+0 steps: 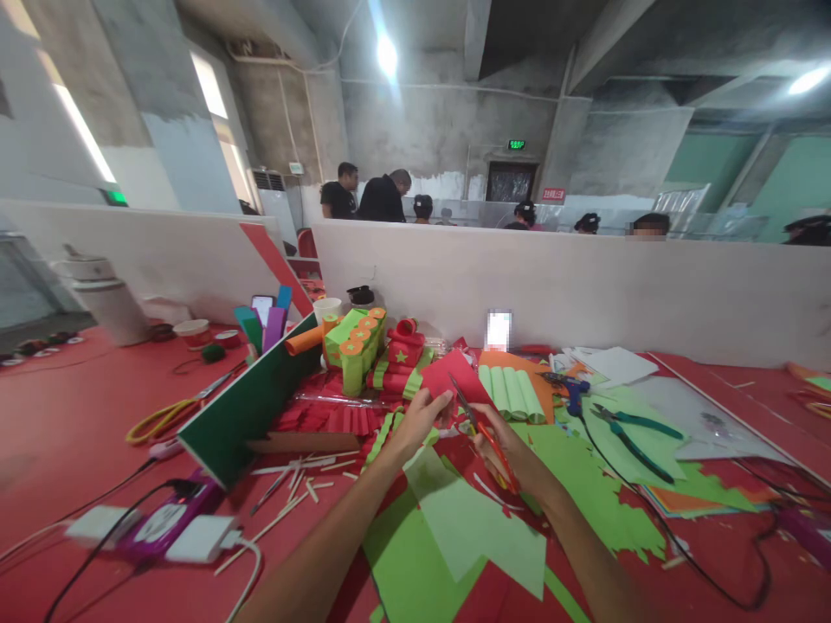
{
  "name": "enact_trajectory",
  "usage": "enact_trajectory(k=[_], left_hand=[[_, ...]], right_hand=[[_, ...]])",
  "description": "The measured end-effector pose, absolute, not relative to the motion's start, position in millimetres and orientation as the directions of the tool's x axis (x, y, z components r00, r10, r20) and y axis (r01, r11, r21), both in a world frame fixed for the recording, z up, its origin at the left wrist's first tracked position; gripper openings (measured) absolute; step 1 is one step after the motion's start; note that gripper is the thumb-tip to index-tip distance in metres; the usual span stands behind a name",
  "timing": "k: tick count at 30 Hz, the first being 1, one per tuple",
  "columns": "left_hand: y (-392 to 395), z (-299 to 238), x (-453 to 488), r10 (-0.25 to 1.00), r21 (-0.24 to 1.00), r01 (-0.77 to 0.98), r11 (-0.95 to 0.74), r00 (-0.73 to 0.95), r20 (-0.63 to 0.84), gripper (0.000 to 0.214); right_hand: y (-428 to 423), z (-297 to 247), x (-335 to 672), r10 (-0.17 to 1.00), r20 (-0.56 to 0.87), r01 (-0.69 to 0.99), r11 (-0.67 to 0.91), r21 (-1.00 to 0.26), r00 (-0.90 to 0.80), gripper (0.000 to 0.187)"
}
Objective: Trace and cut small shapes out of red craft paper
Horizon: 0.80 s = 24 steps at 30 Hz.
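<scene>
My left hand (419, 420) pinches the lower edge of a red paper sheet (454, 376) and holds it up over the table. My right hand (510, 450) grips red-handled scissors (480, 428), whose blades point up into the red sheet beside my left fingers. Both hands hover above scraps of light green paper (467, 519) on the red table (78, 415). Just behind the red sheet lie rolled green paper tubes (512, 394) and a red and green paper model (373, 350).
A green board (250, 402) stands tilted at left, with yellow-handled scissors (169, 415) beyond it. Chargers and cables (169, 528) lie at the near left. Pliers (633, 437) and a blue glue gun (571, 394) rest at right. White partitions (584, 285) back the table; people stand behind them.
</scene>
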<state>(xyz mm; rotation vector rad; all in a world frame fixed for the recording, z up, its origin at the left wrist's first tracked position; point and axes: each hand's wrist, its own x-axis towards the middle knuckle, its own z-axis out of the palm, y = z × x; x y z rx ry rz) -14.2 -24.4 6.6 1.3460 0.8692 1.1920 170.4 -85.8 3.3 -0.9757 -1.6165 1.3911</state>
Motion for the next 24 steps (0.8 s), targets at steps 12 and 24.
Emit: enact_trajectory(k=[12, 24], left_hand=[[-27.1, 3.8, -5.6, 0.962, 0.956, -0.145, -0.254, 0.06, 0.265, 0.04], [-30.4, 10.4, -5.7, 0.958, 0.964, -0.116, -0.239, 0.133, 0.253, 0.036]], right_hand=[[-89.3, 2.1, 164.7, 0.914, 0.111, 0.076, 0.152, -0.985, -0.39, 0.054], [-92.6, 11.2, 166.3, 0.916, 0.178, 0.232, 0.272, -0.934, -0.358, 0.054]])
